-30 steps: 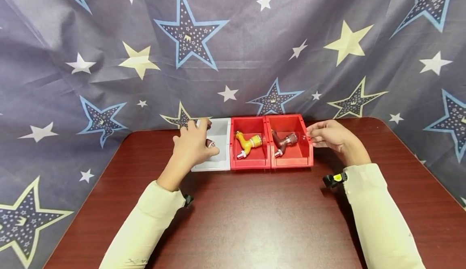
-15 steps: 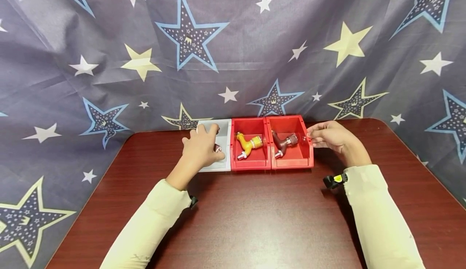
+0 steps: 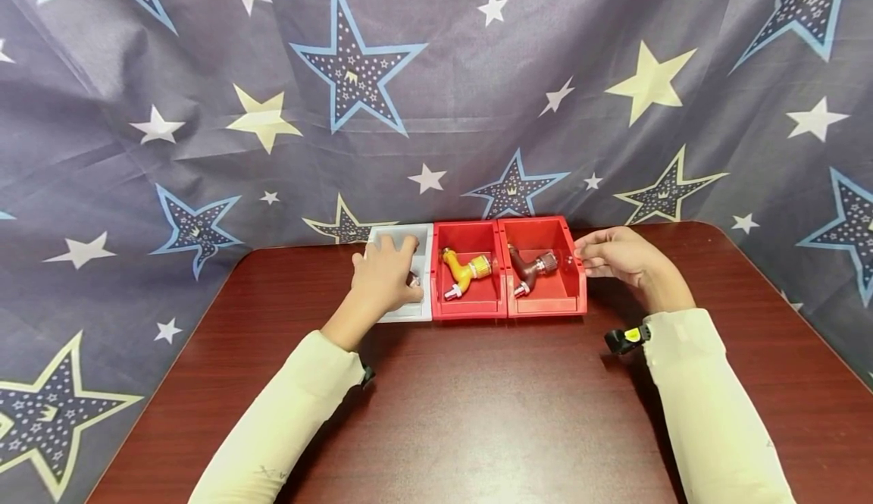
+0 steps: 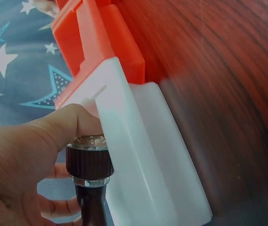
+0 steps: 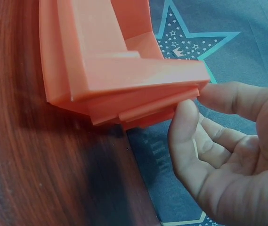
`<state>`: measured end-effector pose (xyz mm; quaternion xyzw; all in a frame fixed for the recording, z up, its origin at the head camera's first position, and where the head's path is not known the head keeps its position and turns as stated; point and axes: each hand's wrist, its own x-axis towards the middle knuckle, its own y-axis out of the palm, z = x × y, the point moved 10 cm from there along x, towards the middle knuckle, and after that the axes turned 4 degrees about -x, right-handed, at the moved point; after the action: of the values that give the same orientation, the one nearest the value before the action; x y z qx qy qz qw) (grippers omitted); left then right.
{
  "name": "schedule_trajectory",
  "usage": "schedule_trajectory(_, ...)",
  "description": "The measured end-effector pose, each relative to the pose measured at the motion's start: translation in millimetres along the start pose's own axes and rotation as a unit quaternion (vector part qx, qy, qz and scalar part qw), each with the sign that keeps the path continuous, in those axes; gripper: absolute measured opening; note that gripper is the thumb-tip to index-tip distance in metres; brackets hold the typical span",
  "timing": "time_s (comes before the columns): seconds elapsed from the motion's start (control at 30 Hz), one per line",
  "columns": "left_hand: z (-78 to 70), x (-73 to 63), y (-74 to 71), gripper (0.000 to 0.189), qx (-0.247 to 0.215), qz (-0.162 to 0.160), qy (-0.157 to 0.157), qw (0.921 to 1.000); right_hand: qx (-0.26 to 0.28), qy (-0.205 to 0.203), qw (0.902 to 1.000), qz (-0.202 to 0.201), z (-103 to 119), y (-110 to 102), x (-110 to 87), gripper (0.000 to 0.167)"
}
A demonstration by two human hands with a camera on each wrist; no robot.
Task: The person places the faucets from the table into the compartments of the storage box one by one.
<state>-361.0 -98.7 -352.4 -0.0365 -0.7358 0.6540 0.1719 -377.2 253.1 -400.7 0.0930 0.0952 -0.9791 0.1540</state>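
Three bins stand side by side at the back of the table. My left hand point(image 3: 382, 273) reaches over the white bin point(image 3: 407, 312), its fingers curled round a dark brown tap point(image 4: 89, 162). In the left wrist view the thumb lies at the tap's metal collar, close beside the bin's wall; the hand hides most of the tap from the head view. A yellow tap point(image 3: 467, 270) lies in the middle red bin point(image 3: 470, 308). Another dark brown tap point(image 3: 530, 267) lies in the right red bin point(image 3: 548, 305), whose side edge my right hand point(image 3: 619, 255) pinches between thumb and index finger.
The reddish-brown wooden table point(image 3: 477, 413) extends in front of the bins. Close behind them hangs a grey cloth point(image 3: 436, 125) printed with stars. The bins sit tight against one another near the table's back edge.
My left hand has moved right with the brown tap, from the white bin's left side to over its inside, and sunk a little. The right hand stays at the red bin.
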Motion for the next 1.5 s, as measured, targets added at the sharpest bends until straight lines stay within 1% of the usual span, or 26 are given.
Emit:
schedule_trajectory(0.33, 0.0, 9.3, 14.1, 0.076, 0.021, 0.018, 0.029, 0.9992, 0.001, -0.003, 1.0000, -0.005, 2.4, 0.9, -1.7, 0.032)
schedule_trajectory(0.5, -0.8, 12.6, 20.3, 0.075, 0.033, 0.026, 0.030, 0.9987, -0.002, -0.001, 1.0000, -0.007, 3.0, 1.1, -1.6, 0.035)
schedule_trajectory(0.87, 3.3, 18.0, 36.6, 0.074, 0.035, 0.058, 0.015, 0.9976, -0.004, -0.001, 1.0000, -0.005, 3.2, 0.8, 0.0, 0.038)
schedule_trajectory(1.07, 5.2, 21.6, 42.8, 0.073, 0.029, 0.092, -0.003, 0.9954, -0.006, -0.004, 1.0000, -0.007, 4.0, -0.4, -1.9, 0.039)
schedule_trajectory(1.23, 4.6, 22.1, 46.5, 0.069, 0.038, 0.120, -0.005, 0.9921, -0.007, -0.001, 0.9999, -0.007, 3.2, 0.3, -2.8, 0.041)
schedule_trajectory(1.37, 4.5, 21.1, 50.6, 0.070, 0.035, 0.145, -0.011, 0.9888, -0.006, -0.003, 1.0000, -0.005, 2.8, 0.6, -2.6, 0.041)
schedule_trajectory(1.43, 4.6, 19.9, 51.5, 0.071, 0.030, 0.149, -0.015, 0.9883, -0.005, -0.005, 1.0000, -0.003, 2.8, 0.9, -2.4, 0.041)
schedule_trajectory(1.5, 4.1, 18.6, 50.8, 0.070, 0.027, 0.146, -0.016, 0.9888, -0.003, -0.005, 1.0000, -0.002, 2.6, 1.4, -2.3, 0.041)
